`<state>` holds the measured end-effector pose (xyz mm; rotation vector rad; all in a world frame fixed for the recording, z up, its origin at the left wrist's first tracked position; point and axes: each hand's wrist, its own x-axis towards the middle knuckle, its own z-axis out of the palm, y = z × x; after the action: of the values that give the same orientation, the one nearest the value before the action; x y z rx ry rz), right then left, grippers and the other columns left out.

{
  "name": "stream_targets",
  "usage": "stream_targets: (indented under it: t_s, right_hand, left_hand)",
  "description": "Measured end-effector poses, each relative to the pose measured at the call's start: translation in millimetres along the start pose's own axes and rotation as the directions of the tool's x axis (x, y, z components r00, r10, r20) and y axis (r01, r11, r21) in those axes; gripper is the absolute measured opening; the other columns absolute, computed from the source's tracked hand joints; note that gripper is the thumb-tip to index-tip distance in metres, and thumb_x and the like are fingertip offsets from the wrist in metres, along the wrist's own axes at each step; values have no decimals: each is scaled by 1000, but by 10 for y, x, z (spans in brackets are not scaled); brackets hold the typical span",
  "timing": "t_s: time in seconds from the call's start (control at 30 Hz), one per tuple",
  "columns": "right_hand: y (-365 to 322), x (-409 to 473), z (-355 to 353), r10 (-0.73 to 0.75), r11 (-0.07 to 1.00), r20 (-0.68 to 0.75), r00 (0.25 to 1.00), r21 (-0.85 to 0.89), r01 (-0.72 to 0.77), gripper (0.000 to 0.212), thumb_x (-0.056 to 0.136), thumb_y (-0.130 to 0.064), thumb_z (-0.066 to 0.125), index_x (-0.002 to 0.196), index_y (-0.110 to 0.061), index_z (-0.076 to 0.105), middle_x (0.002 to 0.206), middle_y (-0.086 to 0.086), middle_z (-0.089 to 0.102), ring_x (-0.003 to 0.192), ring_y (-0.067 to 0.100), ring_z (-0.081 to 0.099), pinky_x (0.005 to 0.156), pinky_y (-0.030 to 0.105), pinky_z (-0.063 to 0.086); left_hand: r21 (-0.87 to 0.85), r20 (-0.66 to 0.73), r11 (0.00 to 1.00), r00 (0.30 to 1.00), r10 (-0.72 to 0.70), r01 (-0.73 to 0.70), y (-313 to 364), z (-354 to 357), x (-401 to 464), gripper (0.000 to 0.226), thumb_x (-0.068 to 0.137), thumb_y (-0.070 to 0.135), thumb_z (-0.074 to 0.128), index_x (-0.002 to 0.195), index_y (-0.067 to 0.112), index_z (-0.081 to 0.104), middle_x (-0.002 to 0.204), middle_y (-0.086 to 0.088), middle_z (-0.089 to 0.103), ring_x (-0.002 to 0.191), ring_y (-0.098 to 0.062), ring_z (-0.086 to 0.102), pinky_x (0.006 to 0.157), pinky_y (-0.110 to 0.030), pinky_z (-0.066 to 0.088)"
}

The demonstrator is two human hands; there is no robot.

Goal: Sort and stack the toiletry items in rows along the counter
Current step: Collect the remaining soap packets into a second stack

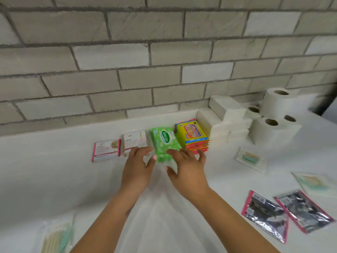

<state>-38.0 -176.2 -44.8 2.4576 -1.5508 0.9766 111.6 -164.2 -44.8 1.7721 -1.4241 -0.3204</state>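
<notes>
White tabletop (54, 179) carries our work. Our left hand (137, 172) and right hand (186, 170) hover with each grip spread, holding nothing, fingertips over the green plastic wipes pack (165, 143), which lies between the pale soap box (134, 142) and stacked yellow tissue packets (193, 136).

The counter (45, 179) lies bare left of the soap boxes (106, 150) and in front of both hands. To the right, 2 foil pouches (284, 214), clear packets (250, 158), stacked tissue packs (226, 117) and toilet rolls (273, 114) crowd the way; the brick wall (127, 61) closes the back.
</notes>
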Motion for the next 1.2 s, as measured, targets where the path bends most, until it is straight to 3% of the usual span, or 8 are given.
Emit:
stream_targets:
  t_s: [0.13, 0.3, 0.43, 0.57, 0.73, 0.83, 1.03, 1.2]
  right_hand:
    - [374, -275, -342, 73, 997, -2, 997, -30, -73, 41, 67, -34, 63, 107, -27, 61, 90, -10, 68, 93, 19, 63, 95, 42, 17]
    - [853, -553, -757, 198, 979, -3, 980, -42, -198, 40, 71, -32, 63, 111, -28, 60, 92, -12, 68, 98, 17, 64, 95, 39, 16]
    - [1187, -733, -1076, 292, 956, -6, 956, -39, -292, 39, 84, -28, 64, 122, -27, 56, 112, -7, 66, 114, 17, 55, 105, 43, 10]
    - [1463, -879, -1307, 372, 926, -3, 928, -57, -372, 39, 90, -34, 56, 128, -30, 50, 123, -11, 60, 124, 12, 46, 108, 39, 2]
    - [1763, -1051, -1498, 454, 888, -23, 891, -62, -455, 39, 90, -34, 56, 128, -32, 48, 119, -14, 60, 120, 10, 47, 106, 35, 2]
    - [1903, -1135, -1579, 499, 865, -33, 866, -43, -500, 38, 89, -32, 56, 126, -33, 49, 118, -14, 60, 115, 10, 51, 106, 34, 2]
    - [2112, -1241, -1639, 590, 807, -36, 806, -10, -591, 38, 89, -31, 57, 126, -32, 50, 113, -10, 62, 118, 11, 49, 107, 35, 4]
    - [2261, -1283, -1599, 682, 732, -1, 732, -3, -682, 38, 88, -30, 58, 125, -31, 52, 118, -11, 61, 115, 14, 50, 99, 36, 18]
  left_hand:
    - [-42, 79, 997, 994, 72, -69, 378, 342, -177, 27, 85, 21, 66, 112, 19, 63, 109, 5, 52, 66, -5, 50, 62, -9, 34]
    - [-48, 204, 991, 970, 136, -128, 795, 780, -410, 32, 82, 24, 69, 113, 23, 63, 105, 9, 47, 63, 3, 47, 71, -17, 36]
    - [-79, 329, 986, 930, 164, -147, 1087, 1121, -564, 30, 81, 25, 71, 110, 24, 65, 111, 4, 54, 73, -3, 52, 77, -17, 41]
    - [5, 500, 996, 862, 79, -94, 1307, 1473, -718, 40, 79, 38, 71, 114, 20, 62, 115, 0, 53, 101, -14, 58, 86, -18, 41]
    - [210, 625, 975, 776, -82, -67, 1541, 1797, -901, 74, 64, 52, 78, 121, 14, 50, 120, -5, 45, 114, -24, 50, 93, -31, 44]
    - [283, 629, 957, 766, -136, -63, 1653, 1870, -935, 80, 57, 44, 86, 118, 12, 46, 119, -6, 44, 112, -26, 51, 91, -35, 46]
    - [272, 642, 962, 751, -157, -31, 1685, 1924, -897, 75, 56, 35, 88, 112, 8, 47, 113, -7, 56, 104, -23, 56, 75, -27, 41]
    - [223, 666, 974, 724, -181, 38, 1638, 1879, -824, 61, 57, 37, 87, 102, 10, 57, 99, -3, 62, 86, -18, 56, 68, -25, 40]
